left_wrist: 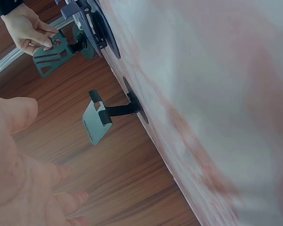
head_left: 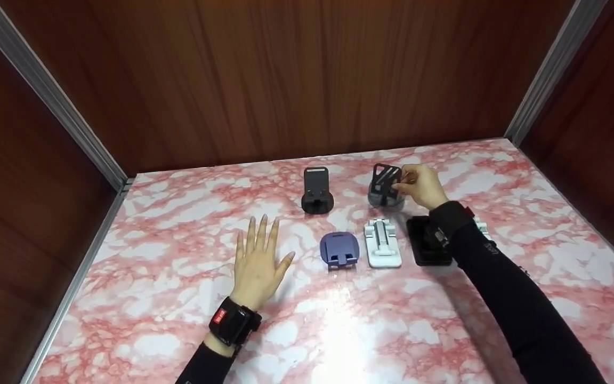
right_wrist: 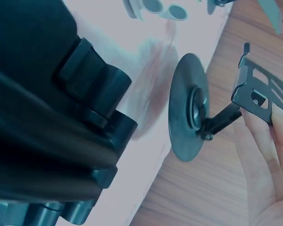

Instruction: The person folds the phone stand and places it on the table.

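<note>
My right hand point(head_left: 425, 186) pinches the edge of the slotted top plate of a dark phone stand point(head_left: 386, 184) at the back right. In the right wrist view, thumb and fingers meet on that plate, and a short arm joins it to a round base point(right_wrist: 187, 108) on the table. The plate is tilted. My left hand point(head_left: 258, 269) is stretched out with straight, spread fingers, holding nothing. Nearest to it are a black phone stand point(head_left: 316, 184) on a round base and a purple phone stand point(head_left: 340, 248), both to its right.
A white phone stand point(head_left: 383, 245) lies in the front row beside the purple one. Right of it, a black stand point(head_left: 422, 250) is partly covered by my right wrist; a white piece point(head_left: 481, 226) shows behind the sleeve. Wooden panels point(head_left: 285, 80) enclose the marbled table point(head_left: 179, 213).
</note>
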Available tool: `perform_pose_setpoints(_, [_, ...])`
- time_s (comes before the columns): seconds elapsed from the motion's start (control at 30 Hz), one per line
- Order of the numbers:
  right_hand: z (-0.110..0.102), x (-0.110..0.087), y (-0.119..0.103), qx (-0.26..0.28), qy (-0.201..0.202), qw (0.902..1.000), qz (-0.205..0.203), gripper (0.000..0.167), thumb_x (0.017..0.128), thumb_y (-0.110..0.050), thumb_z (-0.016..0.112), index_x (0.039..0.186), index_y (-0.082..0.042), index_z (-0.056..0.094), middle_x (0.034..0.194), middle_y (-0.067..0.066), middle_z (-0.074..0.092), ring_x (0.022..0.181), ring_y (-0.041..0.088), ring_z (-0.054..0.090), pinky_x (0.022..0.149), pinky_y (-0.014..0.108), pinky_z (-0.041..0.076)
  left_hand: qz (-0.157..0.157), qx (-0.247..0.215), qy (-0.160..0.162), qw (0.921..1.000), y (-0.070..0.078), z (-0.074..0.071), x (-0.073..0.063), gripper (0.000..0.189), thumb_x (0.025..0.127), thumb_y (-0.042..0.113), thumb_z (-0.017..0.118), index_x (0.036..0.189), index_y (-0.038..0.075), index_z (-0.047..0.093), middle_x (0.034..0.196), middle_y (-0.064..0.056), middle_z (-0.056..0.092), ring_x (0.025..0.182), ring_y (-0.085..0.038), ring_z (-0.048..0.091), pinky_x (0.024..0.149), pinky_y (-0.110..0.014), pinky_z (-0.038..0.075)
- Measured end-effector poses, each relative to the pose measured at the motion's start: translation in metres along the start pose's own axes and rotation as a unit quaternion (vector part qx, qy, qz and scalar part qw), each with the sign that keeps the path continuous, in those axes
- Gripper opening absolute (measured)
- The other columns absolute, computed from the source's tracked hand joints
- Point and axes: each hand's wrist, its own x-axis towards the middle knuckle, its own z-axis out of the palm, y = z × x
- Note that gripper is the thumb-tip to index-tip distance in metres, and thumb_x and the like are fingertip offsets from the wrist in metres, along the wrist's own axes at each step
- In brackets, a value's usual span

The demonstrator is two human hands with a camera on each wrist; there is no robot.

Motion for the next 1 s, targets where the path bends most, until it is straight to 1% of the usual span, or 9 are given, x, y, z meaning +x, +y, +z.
perform_pose_setpoints(0.13, [-0.003, 0.000, -0.002, 0.025, -0.006, 0.9996, 0.010, 0.017, 0.076, 0.000, 0.071, 0.072, 0.005, 0.055, 0.070, 0.016, 0.065, 0.057, -0.001, 0.055, 0.053, 0.013, 0.051, 0.001, -0.004, -0.001, 1.0000, 0.000, 0.000, 0.001, 0.071, 0.092, 0.052, 0.043, 0.148, 0.013, 0.020, 0.155, -0.012, 0.017, 0.144, -0.032, 0.008, 0.117, -0.052, 0.002])
perform_pose_setpoints(0.2, [-0.004, -0.001, -0.004, 0.021, -0.005, 0.9997, 0.012, 0.016, 0.076, -0.001, 0.072, 0.073, 0.004, 0.057, 0.070, 0.015, 0.065, 0.057, -0.001, 0.055, 0.053, 0.013, 0.051, 0.001, -0.005, -0.001, 1.0000, 0.000, 0.000, 0.002, 0.072, 0.092, 0.052, 0.042, 0.148, 0.013, 0.021, 0.155, -0.012, 0.017, 0.144, -0.032, 0.008, 0.117, -0.052, 0.003])
perform_pose_setpoints(0.27, [-0.005, -0.003, -0.006, 0.016, -0.003, 0.9998, 0.010, 0.015, 0.076, -0.002, 0.072, 0.073, 0.004, 0.059, 0.071, 0.015, 0.066, 0.057, -0.001, 0.055, 0.053, 0.012, 0.050, -0.001, -0.007, -0.007, 1.0000, 0.000, 0.000, 0.002, 0.072, 0.092, 0.053, 0.041, 0.148, 0.014, 0.019, 0.155, -0.011, 0.015, 0.144, -0.032, 0.006, 0.117, -0.051, 0.002])
perform_pose_setpoints(0.4, [-0.007, -0.006, -0.010, 0.020, -0.005, 0.9998, -0.007, 0.013, 0.077, -0.003, 0.072, 0.073, 0.003, 0.060, 0.073, 0.018, 0.067, 0.058, -0.001, 0.056, 0.054, 0.011, 0.048, -0.002, -0.015, -0.013, 0.9998, -0.001, 0.001, 0.001, 0.072, 0.092, 0.053, 0.041, 0.149, 0.014, 0.018, 0.155, -0.011, 0.015, 0.144, -0.032, 0.006, 0.117, -0.051, 0.001])
perform_pose_setpoints(0.53, [-0.010, -0.010, -0.017, 0.053, -0.018, 0.9982, -0.020, 0.014, 0.078, -0.005, 0.072, 0.075, 0.004, 0.061, 0.074, 0.019, 0.067, 0.059, 0.000, 0.058, 0.055, 0.012, 0.050, -0.001, -0.020, -0.013, 0.9997, -0.002, 0.002, 0.001, 0.072, 0.092, 0.053, 0.041, 0.149, 0.013, 0.018, 0.155, -0.012, 0.016, 0.144, -0.033, 0.009, 0.117, -0.051, 0.005])
perform_pose_setpoints(0.67, [-0.012, -0.014, -0.030, 0.078, -0.036, 0.9959, -0.028, 0.014, 0.079, -0.006, 0.071, 0.079, 0.005, 0.064, 0.076, 0.018, 0.068, 0.061, 0.000, 0.059, 0.057, 0.012, 0.050, -0.003, -0.030, -0.015, 0.9994, -0.001, 0.002, 0.001, 0.072, 0.092, 0.052, 0.041, 0.148, 0.013, 0.020, 0.155, -0.013, 0.017, 0.144, -0.033, 0.009, 0.117, -0.051, 0.004])
perform_pose_setpoints(0.8, [-0.014, -0.022, -0.055, 0.090, -0.050, 0.9938, -0.041, 0.012, 0.078, 0.000, 0.070, 0.079, 0.010, 0.063, 0.078, 0.023, 0.066, 0.062, 0.003, 0.060, 0.058, 0.012, 0.050, -0.003, -0.040, -0.015, 0.9991, 0.000, 0.001, 0.001, 0.071, 0.093, 0.051, 0.042, 0.148, 0.013, 0.020, 0.155, -0.013, 0.017, 0.144, -0.033, 0.010, 0.117, -0.050, 0.004])
perform_pose_setpoints(0.9, [-0.012, -0.029, -0.073, 0.112, -0.070, 0.9905, -0.038, 0.012, 0.078, 0.004, 0.068, 0.080, 0.013, 0.061, 0.079, 0.027, 0.065, 0.063, 0.007, 0.062, 0.060, 0.015, 0.052, 0.000, -0.064, -0.019, 0.9978, 0.002, -0.001, 0.001, 0.070, 0.093, 0.050, 0.041, 0.148, 0.012, 0.021, 0.155, -0.013, 0.018, 0.144, -0.032, 0.010, 0.117, -0.051, 0.007])
perform_pose_setpoints(1.0, [-0.006, -0.033, -0.080, 0.142, -0.094, 0.9848, -0.035, 0.012, 0.078, 0.005, 0.067, 0.081, 0.014, 0.060, 0.079, 0.029, 0.065, 0.063, 0.009, 0.063, 0.062, 0.019, 0.055, 0.011, -0.109, -0.024, 0.9937, 0.005, -0.002, 0.001, 0.068, 0.094, 0.048, 0.041, 0.148, 0.012, 0.021, 0.155, -0.011, 0.017, 0.144, -0.031, 0.009, 0.117, -0.052, 0.009])
